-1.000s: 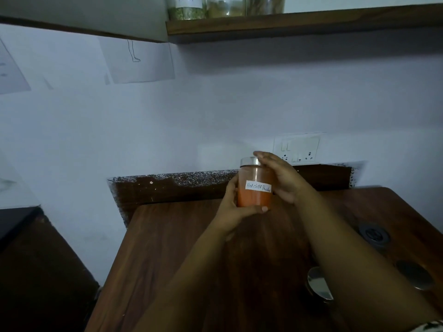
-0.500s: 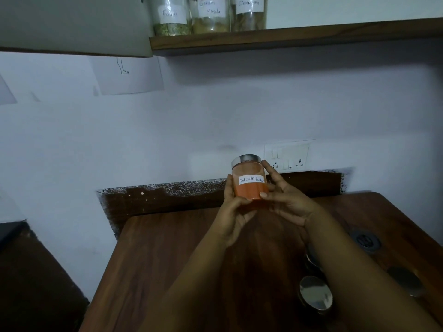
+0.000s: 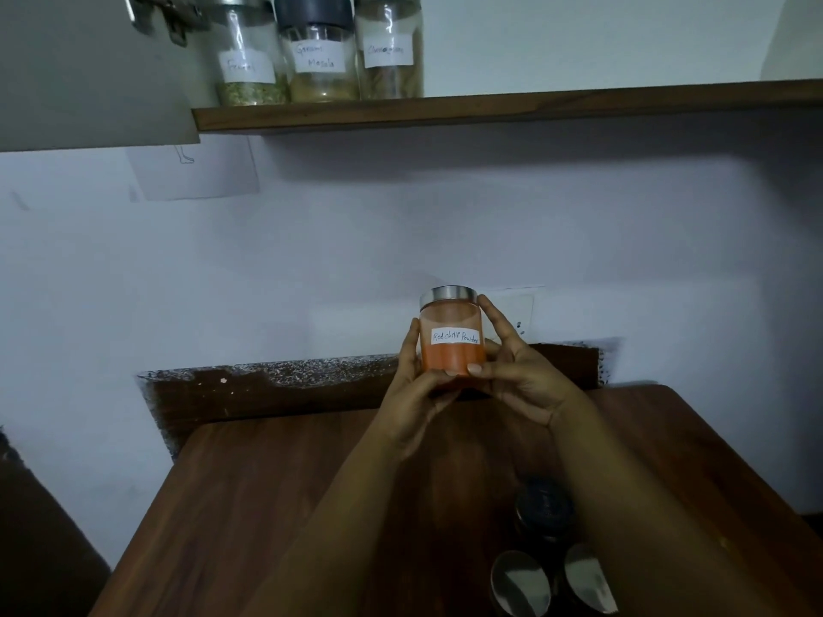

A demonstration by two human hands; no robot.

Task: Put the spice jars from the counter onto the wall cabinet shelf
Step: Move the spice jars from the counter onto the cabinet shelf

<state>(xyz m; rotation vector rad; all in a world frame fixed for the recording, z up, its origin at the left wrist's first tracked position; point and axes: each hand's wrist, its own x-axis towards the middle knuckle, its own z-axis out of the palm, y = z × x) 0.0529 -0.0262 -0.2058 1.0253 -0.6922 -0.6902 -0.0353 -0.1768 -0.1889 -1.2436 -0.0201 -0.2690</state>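
Both hands hold a glass jar of red chilli powder (image 3: 450, 338) with a silver lid and a white label, raised above the wooden counter (image 3: 267, 505). My left hand (image 3: 412, 387) cups its left side and bottom. My right hand (image 3: 519, 371) wraps the right side, thumb across the front. High above, the wooden wall shelf (image 3: 534, 104) carries three labelled jars at its left end: one with green seeds (image 3: 249, 64), a black-lidded garam masala jar (image 3: 318, 60) and a third jar (image 3: 389, 51). The shelf to their right is bare.
More jars stand on the counter under my right forearm: a black-lidded one (image 3: 545, 509) and two silver-lidded ones (image 3: 519, 587) (image 3: 588, 583). An open cabinet door (image 3: 89, 82) hangs at the upper left. A wall socket (image 3: 519, 318) sits behind the held jar.
The jar has risen slightly in both hands and my right hand has shifted from the lid to the jar's side. My view has tilted up, showing more of the shelf.
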